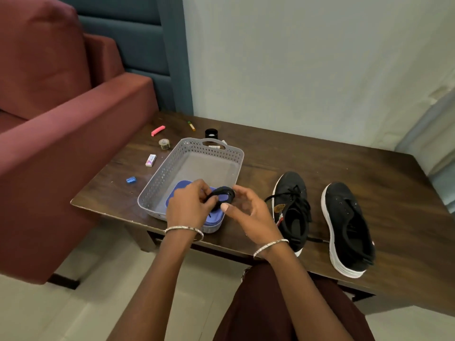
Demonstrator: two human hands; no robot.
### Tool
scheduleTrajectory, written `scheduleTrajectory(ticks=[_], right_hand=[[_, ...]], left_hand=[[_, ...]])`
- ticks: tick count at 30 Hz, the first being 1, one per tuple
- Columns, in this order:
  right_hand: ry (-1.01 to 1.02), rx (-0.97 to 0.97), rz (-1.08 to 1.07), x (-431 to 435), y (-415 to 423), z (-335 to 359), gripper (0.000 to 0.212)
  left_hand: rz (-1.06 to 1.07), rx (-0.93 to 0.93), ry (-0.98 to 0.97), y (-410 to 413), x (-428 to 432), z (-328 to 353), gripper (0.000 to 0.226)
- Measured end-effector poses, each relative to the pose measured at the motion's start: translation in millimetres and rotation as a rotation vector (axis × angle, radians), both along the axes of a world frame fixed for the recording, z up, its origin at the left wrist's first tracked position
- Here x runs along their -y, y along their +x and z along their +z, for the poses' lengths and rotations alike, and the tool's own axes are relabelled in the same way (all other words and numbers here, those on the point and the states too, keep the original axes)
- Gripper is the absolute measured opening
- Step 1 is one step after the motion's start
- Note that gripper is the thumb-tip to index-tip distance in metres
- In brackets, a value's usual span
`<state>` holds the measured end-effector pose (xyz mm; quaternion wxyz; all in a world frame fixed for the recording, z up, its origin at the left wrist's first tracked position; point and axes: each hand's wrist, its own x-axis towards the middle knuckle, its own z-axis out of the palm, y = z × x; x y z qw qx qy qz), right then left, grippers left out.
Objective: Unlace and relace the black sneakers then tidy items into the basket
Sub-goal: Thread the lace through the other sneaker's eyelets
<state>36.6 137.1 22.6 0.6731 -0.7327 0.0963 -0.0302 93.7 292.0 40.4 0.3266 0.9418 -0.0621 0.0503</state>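
Two hands above the grey basket (pixel 157 178): left hand (pixel 188 205) pinches a coiled black shoelace (pixel 221 193), right hand (pixel 248 212) loose and wide beside it, laced sneaker (pixel 291 210) just right.

Coiled black lace (pixel 221 193) partly hidden in left hand (pixel 189 205), blue object (pixel 183 187) in basket (pixel 156 183) half covered by left hand and right hand (pixel 248 212), white item (pixel 223 142) behind basket mostly hidden

Open tabletop (pixel 344 163) runs behind the two sneakers (pixel 291 193) to the wall (pixel 295 70), and a bare lane separates them from the basket (pixel 157 179). Left of and behind the basket, small items (pixel 150 160) dot the strip beside the sofa arm (pixel 73 143).
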Motion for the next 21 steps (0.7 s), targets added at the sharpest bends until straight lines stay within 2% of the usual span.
scheduleTrajectory(ticks=[2,5,8,10,12,16,18,21], right_hand=[[0.198,0.015,0.044,10,-21,14,0.05],[0.223,0.045,-0.028,28,-51,27,0.036],[0.313,0.035,-0.169,50,-80,31,0.018],[0.4,0.034,-0.235,67,-101,34,0.015],[0.479,0.035,-0.261,85,-123,38,0.015],[0.498,0.023,-0.302,121,-163,44,0.022],[0.447,0.022,-0.353,147,-184,45,0.031],[0.287,0.024,-0.409,190,-217,42,0.045]], left_hand=[[-0.037,-0.004,-0.092,-24,12,10,0.018],[-0.106,-0.087,-0.325,-58,30,23,0.017],[-0.142,-0.339,-0.735,-87,48,31,0.014],[-0.159,-0.483,-0.916,-105,59,32,0.009],[-0.179,-0.543,-0.972,-122,71,33,0.003],[-0.26,-0.51,-0.91,-147,94,41,0.01],[-0.251,-0.465,-0.943,-154,105,49,0.01],[-0.194,-0.453,-1.11,-154,118,63,0.014]])
